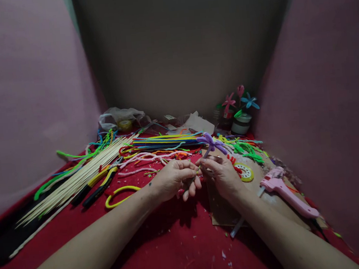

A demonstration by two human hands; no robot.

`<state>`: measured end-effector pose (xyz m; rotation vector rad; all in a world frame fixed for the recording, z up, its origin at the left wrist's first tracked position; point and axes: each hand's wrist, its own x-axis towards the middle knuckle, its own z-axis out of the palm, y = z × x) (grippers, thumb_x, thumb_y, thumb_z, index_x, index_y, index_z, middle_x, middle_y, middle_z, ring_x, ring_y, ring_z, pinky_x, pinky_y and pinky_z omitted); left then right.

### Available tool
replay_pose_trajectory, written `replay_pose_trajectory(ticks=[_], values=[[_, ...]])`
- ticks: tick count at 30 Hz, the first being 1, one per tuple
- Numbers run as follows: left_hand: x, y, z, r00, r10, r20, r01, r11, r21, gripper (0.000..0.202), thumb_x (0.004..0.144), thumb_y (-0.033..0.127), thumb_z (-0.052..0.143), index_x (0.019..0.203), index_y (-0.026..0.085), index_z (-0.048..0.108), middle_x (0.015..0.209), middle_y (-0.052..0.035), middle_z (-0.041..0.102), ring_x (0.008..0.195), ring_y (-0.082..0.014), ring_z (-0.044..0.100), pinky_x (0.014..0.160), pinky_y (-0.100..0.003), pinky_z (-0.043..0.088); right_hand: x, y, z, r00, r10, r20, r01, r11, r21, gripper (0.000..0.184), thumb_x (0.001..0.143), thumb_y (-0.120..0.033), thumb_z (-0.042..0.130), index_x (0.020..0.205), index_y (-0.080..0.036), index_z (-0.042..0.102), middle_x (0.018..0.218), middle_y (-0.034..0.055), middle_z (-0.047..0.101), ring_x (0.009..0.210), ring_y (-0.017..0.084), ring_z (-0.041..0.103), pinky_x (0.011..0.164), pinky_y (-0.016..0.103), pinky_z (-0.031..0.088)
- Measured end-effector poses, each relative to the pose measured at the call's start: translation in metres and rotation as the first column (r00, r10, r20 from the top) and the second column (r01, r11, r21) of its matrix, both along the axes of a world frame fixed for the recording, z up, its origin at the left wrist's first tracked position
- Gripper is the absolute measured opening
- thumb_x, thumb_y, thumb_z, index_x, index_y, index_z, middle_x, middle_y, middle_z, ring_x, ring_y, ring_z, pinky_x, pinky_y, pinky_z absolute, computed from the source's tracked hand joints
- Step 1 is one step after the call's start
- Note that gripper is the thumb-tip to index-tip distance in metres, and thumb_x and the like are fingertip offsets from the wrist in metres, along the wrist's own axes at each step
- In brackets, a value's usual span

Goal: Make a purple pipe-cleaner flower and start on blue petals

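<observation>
My left hand (174, 179) and my right hand (221, 173) meet at the middle of a red table (164, 244), both pinched on a thin stick that carries a purple pipe-cleaner flower (211, 142) at its upper end. The left fingers curl round the stick's lower part. Higher up, just under the flower, the right fingers pinch it. The flower leans up and to the right, away from me.
A bundle of bamboo skewers (76, 181) and pliers (99, 186) lie left. Loose coloured pipe cleaners (164, 142) spread behind the hands. A pink glue gun (285, 190) rests on cardboard at right, beside a tape roll (245, 172). Finished flowers stand in a jar (240, 123).
</observation>
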<state>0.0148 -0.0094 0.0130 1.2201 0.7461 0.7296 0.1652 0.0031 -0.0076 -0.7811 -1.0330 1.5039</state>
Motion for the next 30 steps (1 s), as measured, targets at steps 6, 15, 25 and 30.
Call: replay_pose_trajectory(ticks=[6,15,25,30], values=[[-0.001,0.001,-0.003,0.999,0.026,-0.025,-0.026,1.0,0.01,0.02,0.076,0.032,0.058,0.07,0.013,0.054,0.057,0.0007,0.058,0.031,-0.0031,0.042,0.028,-0.014,0.029,-0.001,-0.001,0.001,1.0,-0.001,0.001,0.001,1.0,0.015,0.013,0.065,-0.026,0.067,0.056,-0.017,0.061,0.048,-0.0029,0.057,0.043,0.01,0.048,0.042,0.022,0.04],[0.006,-0.005,0.0,0.95,0.201,-0.24,-0.152,0.966,0.21,0.015,0.077,0.031,0.054,0.076,0.017,0.048,0.057,0.003,0.056,0.037,-0.007,0.046,0.034,-0.017,0.033,0.0,-0.002,-0.005,0.998,-0.02,0.067,0.014,0.995,0.094,0.015,0.071,-0.031,0.064,0.071,-0.017,0.068,0.06,-0.0003,0.06,0.053,0.012,0.05,0.049,0.023,0.038],[0.008,-0.01,-0.017,0.691,0.636,-0.345,-0.053,0.52,0.853,0.02,0.085,0.02,0.044,0.104,0.02,0.052,0.07,0.0001,0.06,0.058,-0.0126,0.056,0.058,-0.024,0.039,-0.003,-0.012,0.002,0.94,-0.196,0.28,0.131,0.963,0.234,0.024,0.074,-0.036,0.061,0.061,-0.015,0.061,0.057,-0.0025,0.051,0.057,0.01,0.043,0.055,0.024,0.035],[0.01,-0.011,-0.012,0.786,0.56,-0.26,-0.144,0.575,0.805,0.017,0.085,0.018,0.042,0.095,0.017,0.056,0.076,-0.0008,0.061,0.065,-0.0114,0.055,0.063,-0.022,0.039,-0.005,-0.013,0.007,0.942,-0.196,0.271,0.126,0.958,0.256,0.022,0.072,-0.038,0.062,0.066,-0.017,0.065,0.065,0.0005,0.061,0.062,0.013,0.05,0.06,0.027,0.039]])
